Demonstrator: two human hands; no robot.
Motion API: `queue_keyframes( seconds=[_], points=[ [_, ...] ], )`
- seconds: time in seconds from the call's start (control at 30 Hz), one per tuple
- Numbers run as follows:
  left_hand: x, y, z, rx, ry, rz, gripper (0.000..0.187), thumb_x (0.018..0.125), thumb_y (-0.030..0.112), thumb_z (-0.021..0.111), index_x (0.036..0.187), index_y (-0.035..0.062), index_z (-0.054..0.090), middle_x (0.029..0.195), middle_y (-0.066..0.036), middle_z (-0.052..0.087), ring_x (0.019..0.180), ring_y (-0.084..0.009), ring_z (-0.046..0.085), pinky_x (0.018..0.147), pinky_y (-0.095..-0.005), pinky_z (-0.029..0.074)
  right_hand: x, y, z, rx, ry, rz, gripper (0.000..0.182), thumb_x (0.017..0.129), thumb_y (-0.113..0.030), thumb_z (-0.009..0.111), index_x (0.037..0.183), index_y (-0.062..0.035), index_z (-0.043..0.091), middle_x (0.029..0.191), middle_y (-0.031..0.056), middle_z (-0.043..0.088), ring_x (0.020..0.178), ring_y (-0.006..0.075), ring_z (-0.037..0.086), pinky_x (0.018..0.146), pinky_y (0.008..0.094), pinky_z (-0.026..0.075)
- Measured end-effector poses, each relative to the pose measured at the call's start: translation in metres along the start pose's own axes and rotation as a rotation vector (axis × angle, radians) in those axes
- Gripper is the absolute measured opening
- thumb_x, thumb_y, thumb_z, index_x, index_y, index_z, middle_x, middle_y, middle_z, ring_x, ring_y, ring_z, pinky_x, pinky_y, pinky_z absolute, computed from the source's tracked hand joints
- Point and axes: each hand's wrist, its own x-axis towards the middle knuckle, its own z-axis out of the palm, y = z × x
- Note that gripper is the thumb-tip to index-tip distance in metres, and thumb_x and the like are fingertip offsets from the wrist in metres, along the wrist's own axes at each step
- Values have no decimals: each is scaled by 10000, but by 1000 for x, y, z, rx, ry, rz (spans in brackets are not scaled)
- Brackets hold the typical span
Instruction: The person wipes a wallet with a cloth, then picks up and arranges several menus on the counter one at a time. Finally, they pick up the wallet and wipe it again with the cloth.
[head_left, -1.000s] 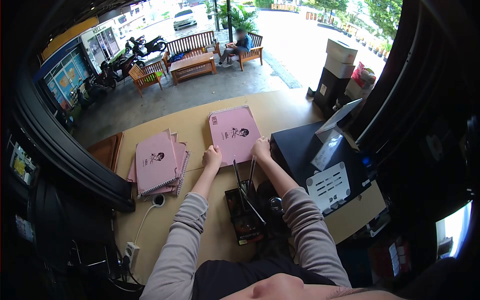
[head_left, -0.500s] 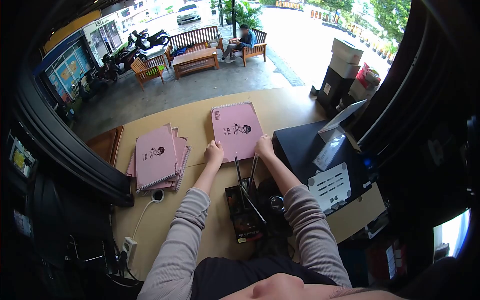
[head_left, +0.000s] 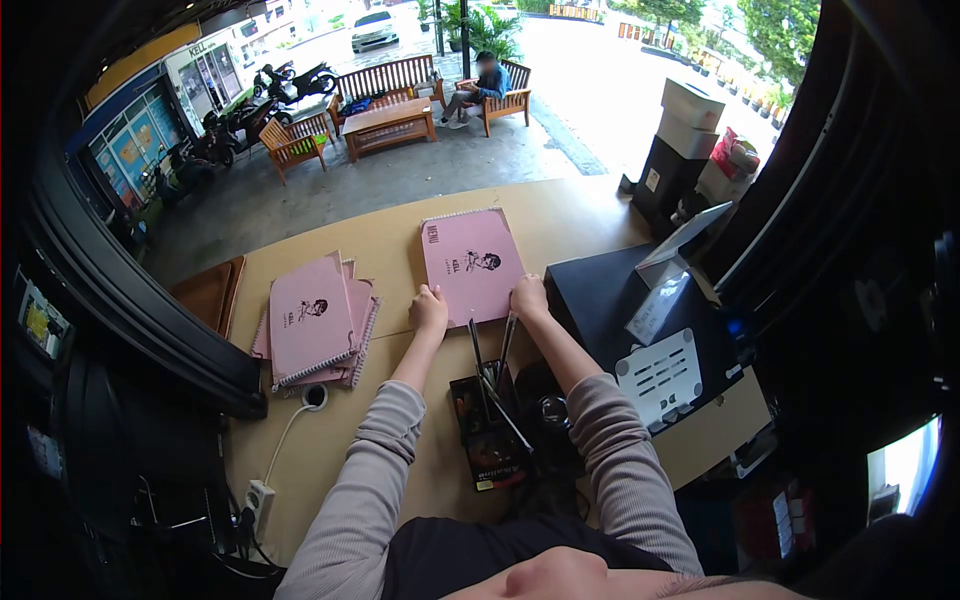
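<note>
A pink spiral-bound menu [head_left: 474,262] lies on the wooden counter, its rings along the far edge. My left hand [head_left: 429,309] is closed at its near left corner, and my right hand [head_left: 529,296] is closed at its near right corner. To the left, several more pink menus [head_left: 312,318] form an uneven stack. Just below the held menu, a black box [head_left: 487,440] contains dark pens or sticks [head_left: 505,400] standing up between my forearms.
A black case [head_left: 610,300] with a clear sign stand [head_left: 657,305] and a white slotted plate [head_left: 662,380] is at the right. Stacked boxes [head_left: 680,150] stand behind. A white power strip [head_left: 259,505] lies lower left. A person [head_left: 488,80] sits outside on a bench chair.
Both hands and the menu between them hold nearly the same position. The whole view has shifted very slightly.
</note>
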Motion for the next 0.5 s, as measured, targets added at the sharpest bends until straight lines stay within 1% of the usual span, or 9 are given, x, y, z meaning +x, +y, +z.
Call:
queue_keyframes(
  seconds=[0.03, 0.13, 0.27, 0.33, 0.37, 0.4, 0.43, 0.47, 0.5],
  points=[
    [0, 0, 0, -1, 1, 0, 285, 845, 312, 430, 841, 38, 512, 793, -197, 606, 763, -353, 593, 662, -448, 472, 1, 0, -1, 12, -32, -2, 182, 697, -96, 545, 753, 67, 605, 869, 223, 583, 897, 324, 539, 809, 346, 444],
    [-1, 1, -2, 4, -7, -3, 288, 847, 311, 425, 849, 34, 504, 795, -200, 604, 764, -355, 591, 659, -451, 471, -2, -4, -6, 23, -12, 12, 163, 693, -88, 543, 722, 56, 613, 843, 212, 591, 857, 331, 556, 796, 357, 450],
    [4, -2, 2, -8, -51, 11, 295, 852, 305, 414, 867, 20, 488, 810, -201, 601, 764, -372, 587, 670, -462, 464, -2, -7, -20, -13, -40, -20, 196, 722, -130, 544, 725, 55, 611, 869, 213, 592, 850, 339, 563, 787, 370, 451],
    [9, -8, 4, -24, -58, 22, 299, 855, 303, 407, 872, 14, 483, 825, -203, 598, 771, -378, 584, 680, -466, 461, 2, -5, -29, 94, -215, 30, 262, 770, -191, 523, 789, 60, 599, 886, 221, 592, 861, 353, 563, 790, 385, 445],
    [9, -8, 5, -24, -52, 17, 309, 856, 304, 406, 902, 9, 488, 871, -208, 588, 818, -372, 571, 714, -458, 451, 8, -1, -27, 154, -226, 74, 334, 812, -237, 485, 951, 57, 563, 953, 239, 572, 924, 353, 542, 833, 383, 419],
    [5, -3, -3, -26, -47, 12, 322, 857, 305, 405, 932, 4, 493, 916, -212, 578, 865, -366, 559, 748, -451, 442, 7, -4, -36, 164, -176, 83, 358, 818, -242, 479, 1019, 49, 529, 995, 241, 555, 967, 351, 519, 865, 378, 396],
    [2, 0, -12, -27, -39, 8, 322, 857, 305, 405, 932, 4, 493, 916, -212, 578, 865, -366, 559, 748, -451, 442, 6, -8, -45, 175, -127, 93, 392, 823, -248, 474, 1088, 41, 496, 1038, 243, 538, 1010, 348, 497, 896, 373, 373],
    [-2, 2, -22, 6, 8, 103, 333, 855, 306, 407, 972, 5, 486, 982, -209, 549, 925, -346, 530, 790, -429, 427, 5, -12, -54, 174, -128, 86, 392, 823, -248, 474, 1088, 41, 496, 1038, 243, 538, 1010, 348, 497, 896, 373, 373],
    [-9, 6, -36, 40, 53, 198, 349, 852, 307, 408, 1012, 6, 480, 1047, -207, 521, 985, -326, 501, 832, -406, 413, 2, -19, -65, 240, -56, 41, 406, 825, -254, 472, 1112, 33, 484, 1074, 243, 518, 1045, 344, 472, 915, 368, 354]
  ],
)
